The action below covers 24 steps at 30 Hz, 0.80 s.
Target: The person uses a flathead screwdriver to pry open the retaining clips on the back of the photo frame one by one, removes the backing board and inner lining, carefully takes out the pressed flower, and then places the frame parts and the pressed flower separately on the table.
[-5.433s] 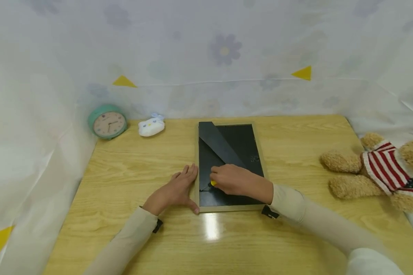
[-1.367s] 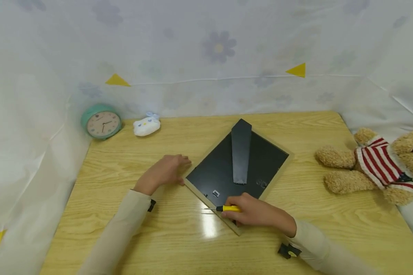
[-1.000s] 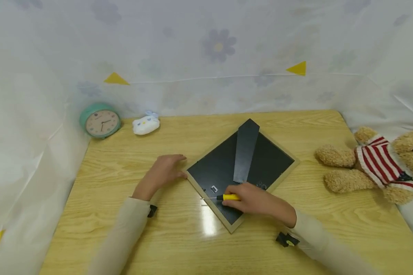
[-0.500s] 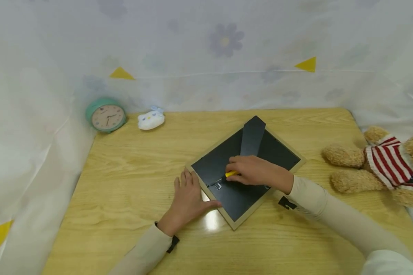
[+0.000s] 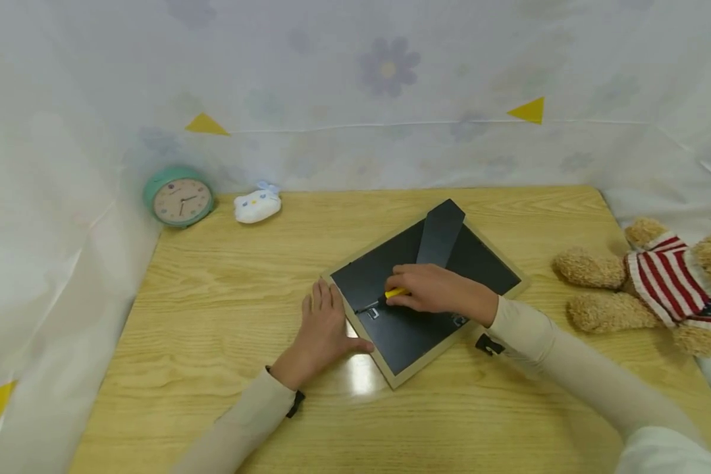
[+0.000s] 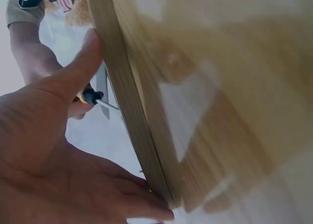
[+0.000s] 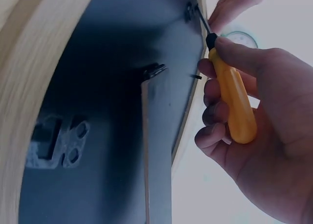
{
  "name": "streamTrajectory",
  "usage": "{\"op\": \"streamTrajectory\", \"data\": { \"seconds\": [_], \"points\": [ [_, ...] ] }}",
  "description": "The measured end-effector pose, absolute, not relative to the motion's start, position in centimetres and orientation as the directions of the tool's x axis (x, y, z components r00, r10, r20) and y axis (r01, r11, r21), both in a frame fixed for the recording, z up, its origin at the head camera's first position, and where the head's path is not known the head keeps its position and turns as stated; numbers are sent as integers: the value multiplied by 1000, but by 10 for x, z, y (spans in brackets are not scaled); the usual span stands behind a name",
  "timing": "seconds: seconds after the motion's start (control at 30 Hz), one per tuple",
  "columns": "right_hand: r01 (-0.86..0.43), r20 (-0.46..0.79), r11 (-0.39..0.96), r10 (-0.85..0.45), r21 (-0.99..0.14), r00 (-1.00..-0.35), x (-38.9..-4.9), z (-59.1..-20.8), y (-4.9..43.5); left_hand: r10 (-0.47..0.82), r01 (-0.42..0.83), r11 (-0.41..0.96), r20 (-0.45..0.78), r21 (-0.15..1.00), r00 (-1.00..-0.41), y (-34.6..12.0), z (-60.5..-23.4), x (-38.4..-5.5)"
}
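Note:
A picture frame [image 5: 417, 363] with a pale wooden rim lies face down and slanted on the table. Its black back carries a flat stand leg [image 5: 441, 230] and small metal hangers [image 5: 372, 314]. My left hand [image 5: 320, 332] rests along the lower-left rim, fingers straight and thumb spread. In the right wrist view, my right hand [image 7: 279, 106] grips a screwdriver [image 7: 234, 97] by its yellow handle. The thin shaft points to the rim's inner edge, its tip right by a hanger and near where my left fingers lie. A small dark tab [image 7: 196, 77] sticks out farther along that edge.
At the back left of the wooden table [image 5: 213, 316] stand a green round clock [image 5: 180, 199] and a small white plush cat head [image 5: 257, 205]. A teddy bear [image 5: 666, 283] in a striped shirt lies at the right. White floral cloth surrounds the table.
The frame has turned from straight to slanted. My left hand has come down along its rim. My right hand has moved the screwdriver from over the near edge up to the left inner edge.

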State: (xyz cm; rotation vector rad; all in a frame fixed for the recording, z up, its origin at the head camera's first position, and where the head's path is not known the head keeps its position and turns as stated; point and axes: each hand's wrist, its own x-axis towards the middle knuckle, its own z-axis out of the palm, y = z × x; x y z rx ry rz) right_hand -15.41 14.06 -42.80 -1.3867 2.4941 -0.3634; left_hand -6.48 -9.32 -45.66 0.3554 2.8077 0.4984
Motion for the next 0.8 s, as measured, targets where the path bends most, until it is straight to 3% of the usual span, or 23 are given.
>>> {"op": "streamTrajectory", "data": {
  "seconds": [0.4,0.53,0.8],
  "points": [
    [-801,-117,501,-863,-327,-492,-168,-434,134,391,245,866,-288,435,-874,-109,-455,-88],
    [-820,-131,465,-884,-333,-449,-172,-430,130,417,274,864,-295,423,-860,-109,-454,-92],
    [-869,-115,435,-901,-238,-419,-173,-418,115,416,268,867,-314,421,-853,-110,-451,-94]
  ]
}}
